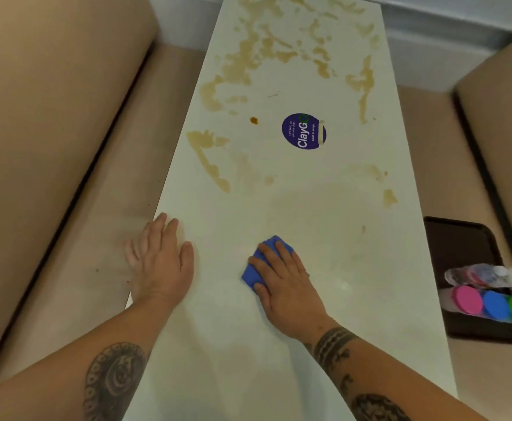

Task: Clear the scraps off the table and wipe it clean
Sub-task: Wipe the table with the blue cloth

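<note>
A long white table [324, 268] runs away from me, smeared with brownish stains [248, 56] over its far half and along the left [209, 161]. A small brown scrap [254, 120] lies near the middle. My right hand [285, 278] presses flat on a folded blue cloth [264, 259] on the near part of the table. My left hand [160, 259] lies flat with straight fingers at the table's left edge, holding nothing.
A round purple sticker [303, 131] is on the table's middle. Beige bench seats [81, 238] flank both sides. On the right seat a dark tray [461, 238] holds a spray bottle [488, 276] and cups with pink, blue and green lids [492, 305].
</note>
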`<control>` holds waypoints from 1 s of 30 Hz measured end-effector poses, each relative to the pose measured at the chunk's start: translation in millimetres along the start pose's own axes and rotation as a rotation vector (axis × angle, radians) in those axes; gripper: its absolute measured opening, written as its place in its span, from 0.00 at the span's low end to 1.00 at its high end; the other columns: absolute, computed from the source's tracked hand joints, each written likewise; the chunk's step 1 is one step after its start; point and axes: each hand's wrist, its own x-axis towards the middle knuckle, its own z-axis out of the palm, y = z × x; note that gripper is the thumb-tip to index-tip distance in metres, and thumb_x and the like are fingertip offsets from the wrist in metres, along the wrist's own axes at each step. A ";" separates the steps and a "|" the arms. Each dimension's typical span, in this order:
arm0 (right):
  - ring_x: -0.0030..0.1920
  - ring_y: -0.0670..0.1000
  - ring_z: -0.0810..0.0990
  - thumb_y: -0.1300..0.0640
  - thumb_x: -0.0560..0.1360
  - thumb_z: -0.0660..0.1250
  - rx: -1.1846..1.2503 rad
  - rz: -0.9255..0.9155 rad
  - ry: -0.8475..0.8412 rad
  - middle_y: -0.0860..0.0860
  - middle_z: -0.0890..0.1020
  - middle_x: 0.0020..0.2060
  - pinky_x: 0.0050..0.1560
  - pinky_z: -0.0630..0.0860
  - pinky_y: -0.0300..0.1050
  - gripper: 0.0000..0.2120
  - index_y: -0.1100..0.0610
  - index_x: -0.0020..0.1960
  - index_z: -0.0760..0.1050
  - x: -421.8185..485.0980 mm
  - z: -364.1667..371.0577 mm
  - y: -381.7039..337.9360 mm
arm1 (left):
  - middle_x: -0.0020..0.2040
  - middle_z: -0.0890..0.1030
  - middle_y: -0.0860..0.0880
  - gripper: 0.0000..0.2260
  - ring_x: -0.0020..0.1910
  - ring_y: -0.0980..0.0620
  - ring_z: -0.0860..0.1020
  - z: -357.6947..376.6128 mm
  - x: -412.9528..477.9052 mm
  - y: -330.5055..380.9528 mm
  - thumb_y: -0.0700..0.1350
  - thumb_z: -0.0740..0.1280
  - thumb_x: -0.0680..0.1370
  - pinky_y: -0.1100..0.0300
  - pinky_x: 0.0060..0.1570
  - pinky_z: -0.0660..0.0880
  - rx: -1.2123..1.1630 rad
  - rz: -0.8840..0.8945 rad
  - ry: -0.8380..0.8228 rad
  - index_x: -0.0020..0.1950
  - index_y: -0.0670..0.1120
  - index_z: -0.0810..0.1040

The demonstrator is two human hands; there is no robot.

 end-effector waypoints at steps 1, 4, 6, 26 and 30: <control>0.81 0.55 0.49 0.44 0.83 0.49 0.012 0.090 0.027 0.49 0.59 0.80 0.79 0.52 0.60 0.25 0.48 0.78 0.63 -2.7 -2.6 11.0 | 0.80 0.62 0.48 0.25 0.79 0.46 0.58 1.7 2.5 5.9 0.53 0.53 0.81 0.38 0.76 0.51 0.033 0.027 -0.029 0.77 0.48 0.66; 0.81 0.59 0.48 0.44 0.82 0.49 0.006 0.334 0.108 0.52 0.58 0.80 0.78 0.51 0.62 0.26 0.50 0.78 0.62 28.8 -8.2 22.7 | 0.82 0.58 0.49 0.25 0.81 0.47 0.53 5.9 7.6 11.3 0.53 0.56 0.82 0.39 0.77 0.51 0.082 0.037 -0.061 0.79 0.48 0.63; 0.81 0.60 0.44 0.46 0.84 0.50 0.026 0.455 0.129 0.52 0.54 0.81 0.78 0.46 0.62 0.26 0.50 0.80 0.58 67.9 -11.2 14.5 | 0.82 0.58 0.48 0.25 0.81 0.47 0.52 7.4 5.9 9.2 0.53 0.56 0.82 0.40 0.77 0.50 0.077 0.032 -0.051 0.79 0.48 0.63; 0.81 0.61 0.43 0.46 0.84 0.52 0.009 0.236 0.041 0.52 0.52 0.81 0.78 0.47 0.65 0.26 0.50 0.80 0.57 -32.4 -18.1 73.8 | 0.65 0.74 0.44 0.22 0.70 0.42 0.67 40.7 -44.4 143.1 0.51 0.56 0.80 0.36 0.77 0.40 -0.047 0.104 0.005 0.72 0.47 0.74; 0.81 0.59 0.51 0.44 0.83 0.52 -0.041 0.017 -0.023 0.50 0.59 0.80 0.79 0.50 0.61 0.25 0.48 0.78 0.60 -111.7 -17.8 105.7 | 0.64 0.72 0.46 0.18 0.69 0.42 0.67 55.2 -55.4 162.0 0.49 0.61 0.80 0.35 0.77 0.44 0.000 0.108 -0.016 0.69 0.50 0.76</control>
